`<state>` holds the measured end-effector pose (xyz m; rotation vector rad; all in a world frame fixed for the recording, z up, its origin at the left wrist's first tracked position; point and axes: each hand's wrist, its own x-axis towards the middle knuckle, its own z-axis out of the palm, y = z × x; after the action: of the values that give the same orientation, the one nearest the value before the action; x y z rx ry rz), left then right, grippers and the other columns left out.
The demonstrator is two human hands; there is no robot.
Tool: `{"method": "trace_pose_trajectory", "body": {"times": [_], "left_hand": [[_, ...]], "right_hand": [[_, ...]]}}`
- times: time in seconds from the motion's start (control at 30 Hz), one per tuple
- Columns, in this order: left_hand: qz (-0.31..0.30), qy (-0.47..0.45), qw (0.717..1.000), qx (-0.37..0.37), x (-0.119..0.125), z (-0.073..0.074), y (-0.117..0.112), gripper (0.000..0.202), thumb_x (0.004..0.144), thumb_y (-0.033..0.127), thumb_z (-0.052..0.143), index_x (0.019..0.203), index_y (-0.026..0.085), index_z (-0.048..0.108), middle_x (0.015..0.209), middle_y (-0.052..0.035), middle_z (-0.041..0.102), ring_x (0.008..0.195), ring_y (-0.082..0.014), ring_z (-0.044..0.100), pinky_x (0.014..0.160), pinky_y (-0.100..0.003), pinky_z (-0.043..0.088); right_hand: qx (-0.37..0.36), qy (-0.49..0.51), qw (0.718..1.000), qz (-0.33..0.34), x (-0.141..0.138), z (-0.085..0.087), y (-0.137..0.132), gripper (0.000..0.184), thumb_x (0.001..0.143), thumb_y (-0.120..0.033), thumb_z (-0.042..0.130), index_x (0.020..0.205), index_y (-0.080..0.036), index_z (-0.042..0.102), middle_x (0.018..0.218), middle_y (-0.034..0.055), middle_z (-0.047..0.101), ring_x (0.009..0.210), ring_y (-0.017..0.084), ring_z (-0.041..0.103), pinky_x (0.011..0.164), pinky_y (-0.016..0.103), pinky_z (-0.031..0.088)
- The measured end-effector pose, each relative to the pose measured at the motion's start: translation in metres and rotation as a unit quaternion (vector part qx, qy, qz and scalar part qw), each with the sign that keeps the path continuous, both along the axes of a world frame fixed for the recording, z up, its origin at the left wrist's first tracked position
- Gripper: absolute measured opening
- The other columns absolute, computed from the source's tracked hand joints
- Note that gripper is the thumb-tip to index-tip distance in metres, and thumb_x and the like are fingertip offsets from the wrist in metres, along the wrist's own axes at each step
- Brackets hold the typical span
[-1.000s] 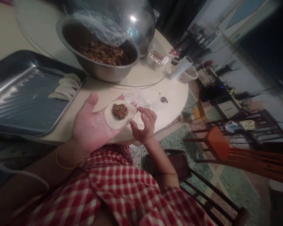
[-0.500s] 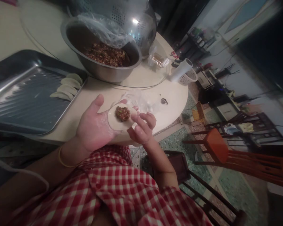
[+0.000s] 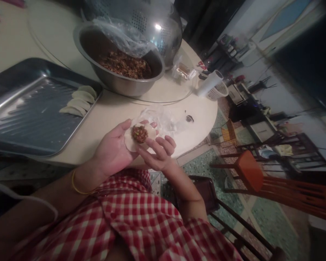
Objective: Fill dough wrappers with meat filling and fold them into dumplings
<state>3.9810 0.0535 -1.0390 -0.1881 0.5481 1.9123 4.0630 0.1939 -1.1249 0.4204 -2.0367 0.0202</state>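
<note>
On the palm and fingers of my left hand [image 3: 111, 150] rests a round dumpling wrapper [image 3: 129, 140], with the thumb along its upper left edge. A lump of brown meat filling [image 3: 139, 133] with bits of green sits in its middle. My right hand [image 3: 159, 154] has its thumb and a fingertip at the wrapper's near right edge; the other fingers are curled apart. Beyond the hands stands a steel bowl [image 3: 122, 84] of the same kind of filling, partly covered by plastic film [image 3: 125, 38]. Several folded dumplings [image 3: 81, 99] lie in the metal tray [image 3: 38, 119] at left.
A crumpled clear plastic bag [image 3: 165, 119] lies just past my hands. Behind the bowl stands a perforated steel colander [image 3: 165, 32]. A wrapped packet [image 3: 183, 70] and a white basket [image 3: 217, 90] are at the right. An orange chair [image 3: 250, 170] stands on the floor.
My left thumb has come in to the wrapper's edge, and the wrapper is slightly cupped. My right hand has shifted left, its thumb now at the near edge.
</note>
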Motion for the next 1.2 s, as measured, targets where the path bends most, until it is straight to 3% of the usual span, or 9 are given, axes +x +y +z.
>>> {"method": "trace_pose_trajectory", "body": {"times": [0.1,0.23,0.4,0.6,0.83,1.0,1.2], "left_hand": [[0.009,0.015,1.000,-0.024,0.001,-0.004,0.002,0.046,0.092,0.026,0.044,0.135,0.012,0.053,0.114,-0.0123,0.071,0.099,-0.0234,0.067,0.082,-0.032,0.056],[0.021,0.032,0.998,-0.040,0.003,-0.008,0.002,0.028,0.089,0.018,0.047,0.107,0.013,0.067,0.105,-0.0097,0.073,0.093,-0.0172,0.069,0.078,-0.023,0.056],[0.020,0.053,0.997,-0.049,0.004,-0.009,0.000,0.021,0.087,0.018,0.051,0.086,0.015,0.071,0.103,-0.0087,0.073,0.089,-0.0166,0.069,0.073,-0.021,0.056],[0.033,0.130,0.989,-0.055,0.005,-0.017,-0.004,0.015,0.081,0.016,0.060,0.086,0.016,0.074,0.099,-0.0068,0.074,0.089,-0.0161,0.068,0.072,-0.019,0.055],[0.027,0.238,0.969,-0.066,0.008,-0.031,-0.009,0.008,0.073,0.021,0.073,0.080,0.018,0.075,0.082,-0.0008,0.069,0.071,-0.0082,0.059,0.059,-0.012,0.046],[0.017,0.290,0.955,-0.064,0.011,-0.032,-0.010,0.010,0.078,0.030,0.072,0.077,0.021,0.074,0.089,-0.0010,0.070,0.085,-0.0111,0.063,0.069,-0.014,0.049],[0.019,0.337,0.939,-0.062,0.014,-0.037,-0.011,0.017,0.085,0.038,0.065,0.091,0.026,0.076,0.112,-0.0017,0.072,0.106,-0.0173,0.064,0.082,-0.021,0.052]], "right_hand": [[0.008,0.045,0.999,-0.003,0.000,0.007,-0.004,0.017,0.078,-0.038,0.074,0.091,-0.039,0.064,0.104,-0.0054,0.064,0.108,0.017,0.049,0.097,0.034,0.042],[-0.013,0.095,0.994,-0.043,-0.003,0.016,-0.014,0.008,0.081,-0.033,0.066,0.089,-0.036,0.064,0.104,-0.0028,0.064,0.105,0.017,0.052,0.095,0.034,0.046],[-0.043,0.084,0.994,-0.051,-0.002,0.013,-0.023,0.011,0.082,-0.030,0.064,0.092,-0.036,0.065,0.105,-0.0013,0.063,0.105,0.018,0.052,0.094,0.034,0.047],[-0.080,0.064,0.994,-0.032,-0.001,0.019,-0.027,0.013,0.079,-0.026,0.068,0.088,-0.033,0.063,0.112,-0.0012,0.060,0.110,0.018,0.049,0.097,0.035,0.044],[-0.167,0.014,0.986,-0.006,0.002,0.033,-0.033,0.016,0.080,-0.017,0.062,0.093,-0.026,0.060,0.122,0.0047,0.054,0.107,0.021,0.052,0.092,0.040,0.045],[-0.189,0.026,0.981,-0.031,0.002,0.039,-0.035,0.009,0.084,-0.019,0.059,0.092,-0.024,0.057,0.118,0.0071,0.052,0.109,0.022,0.051,0.092,0.041,0.047],[-0.262,0.008,0.964,-0.041,-0.003,0.041,-0.033,0.014,0.087,-0.024,0.057,0.101,-0.025,0.054,0.120,0.0078,0.052,0.112,0.023,0.052,0.092,0.044,0.050]]}}
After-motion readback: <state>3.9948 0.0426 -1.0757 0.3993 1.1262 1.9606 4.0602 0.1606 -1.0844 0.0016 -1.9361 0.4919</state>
